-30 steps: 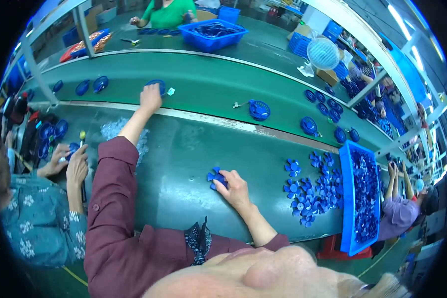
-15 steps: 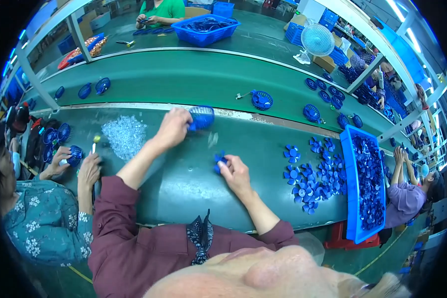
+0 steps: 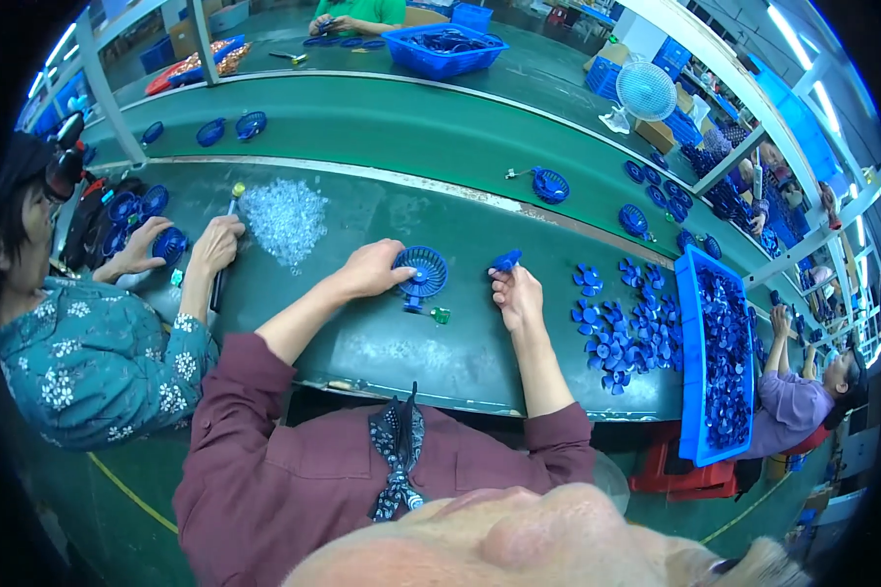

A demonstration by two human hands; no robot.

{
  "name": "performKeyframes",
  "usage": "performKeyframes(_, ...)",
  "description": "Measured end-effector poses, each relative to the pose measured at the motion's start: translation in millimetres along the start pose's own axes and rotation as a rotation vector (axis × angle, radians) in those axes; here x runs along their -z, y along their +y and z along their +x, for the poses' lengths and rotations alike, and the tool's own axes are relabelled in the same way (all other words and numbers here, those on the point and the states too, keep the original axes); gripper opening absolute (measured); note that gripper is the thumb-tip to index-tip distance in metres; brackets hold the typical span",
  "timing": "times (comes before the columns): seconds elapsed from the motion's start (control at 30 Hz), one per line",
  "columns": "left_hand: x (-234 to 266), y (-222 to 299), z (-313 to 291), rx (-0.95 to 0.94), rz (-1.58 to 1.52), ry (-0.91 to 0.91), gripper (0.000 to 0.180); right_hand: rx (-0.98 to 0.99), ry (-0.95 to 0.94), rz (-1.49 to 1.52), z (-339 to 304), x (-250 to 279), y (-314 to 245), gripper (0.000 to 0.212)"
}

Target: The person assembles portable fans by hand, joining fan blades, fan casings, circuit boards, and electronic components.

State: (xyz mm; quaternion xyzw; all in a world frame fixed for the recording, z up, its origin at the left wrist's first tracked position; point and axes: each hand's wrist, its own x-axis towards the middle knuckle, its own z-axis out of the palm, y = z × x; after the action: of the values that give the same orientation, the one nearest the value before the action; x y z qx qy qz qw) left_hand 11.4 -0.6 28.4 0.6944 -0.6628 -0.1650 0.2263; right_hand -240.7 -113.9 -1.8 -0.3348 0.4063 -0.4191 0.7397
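Observation:
My left hand [image 3: 374,268] grips the rim of a round blue slotted fan housing [image 3: 431,286] at the middle of the green bench. A small green circuit board [image 3: 441,315] hangs from the housing's near side and lies on the bench top. To the right, my right hand [image 3: 519,296] is closed on a blue fan blade [image 3: 506,260], held up off the bench and apart from the housing. Many more loose blue fan blades [image 3: 617,338] lie spread on the bench right of that hand.
A long blue crate [image 3: 688,362] full of blades stands at the right. Clear small plastic pieces [image 3: 284,220] are heaped at the left, beside a co-worker's hand [image 3: 215,245] holding a tool. Beyond the bench runs a green conveyor belt [image 3: 382,137] carrying several blue housings.
My left hand has come back from near the belt edge toward me with the housing. My right hand has moved right with the blade. The view has shifted slightly.

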Motion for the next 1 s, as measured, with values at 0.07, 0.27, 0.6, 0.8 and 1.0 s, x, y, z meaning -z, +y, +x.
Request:
performKeyframes(0.07,-11.0,-2.2,6.5,-0.019,0.067,0.014,0.035,-0.07,-0.03,-0.019,-7.8,1.7,1.0,0.02)
performKeyframes(0.27,-19.8,10.1,16.9,0.046,-0.26,0.099,0.021,0.005,0.028,-0.493,-38.4,40.3,-12.4,0.022)
performKeyframes(0.6,-37.9,-0.3,8.6,0.413,-1.483,-0.136,0.025,0.687,-0.104,-1.635,-49.4,3.8,-12.5,0.036)
performKeyframes(0.8,-28.6,5.8,0.7,0.347,-1.677,-0.162,0.024,0.579,-0.049,-1.849,-45.4,-24.4,-23.4,0.033)
performKeyframes(1.0,-28.8,8.2,-6.0,0.336,-1.705,-0.171,0.029,0.565,-0.135,-1.804,-35.1,-17.4,-22.6,0.038)
